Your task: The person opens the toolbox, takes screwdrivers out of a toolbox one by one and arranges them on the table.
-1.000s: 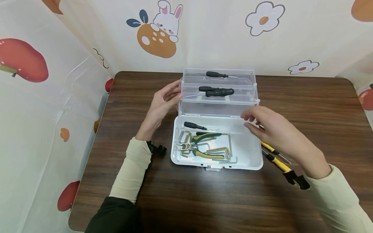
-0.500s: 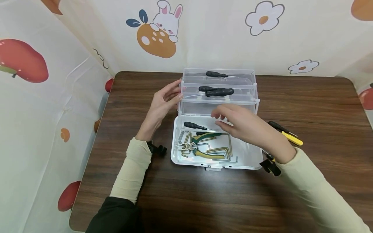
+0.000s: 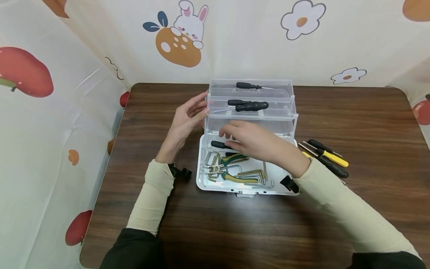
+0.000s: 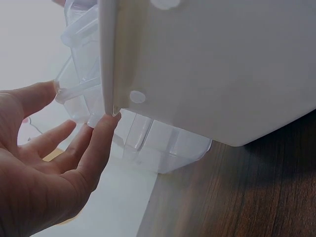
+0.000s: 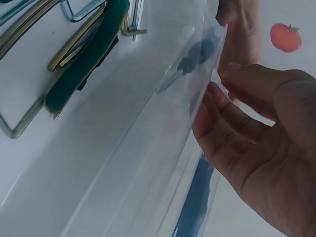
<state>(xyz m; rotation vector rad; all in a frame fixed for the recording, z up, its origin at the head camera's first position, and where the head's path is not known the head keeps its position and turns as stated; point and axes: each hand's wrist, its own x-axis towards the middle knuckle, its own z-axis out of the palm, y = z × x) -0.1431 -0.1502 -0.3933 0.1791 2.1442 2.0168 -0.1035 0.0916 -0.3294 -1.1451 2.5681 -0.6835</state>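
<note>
"What was the left grip (image 3: 188,116) doing?"
"It touched the clear, thin-walled plastic trays (image 3: 285,108), thumb and fingers spread."
"And the right grip (image 3: 250,140)?"
"Loosely curved, thumb apart, holding nothing visible, near one tray. Black-handled screwdrivers (image 3: 252,107) lay there; curved-handled pliers (image 3: 240,180) and bent metal keys (image 3: 252,172) filled the white box (image 3: 215,189) on the wood-grained worktop (image 3: 235,231)."

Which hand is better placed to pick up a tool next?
Probably the right hand: it is close to a black screwdriver, while the left hand touches the clear trays.
</note>
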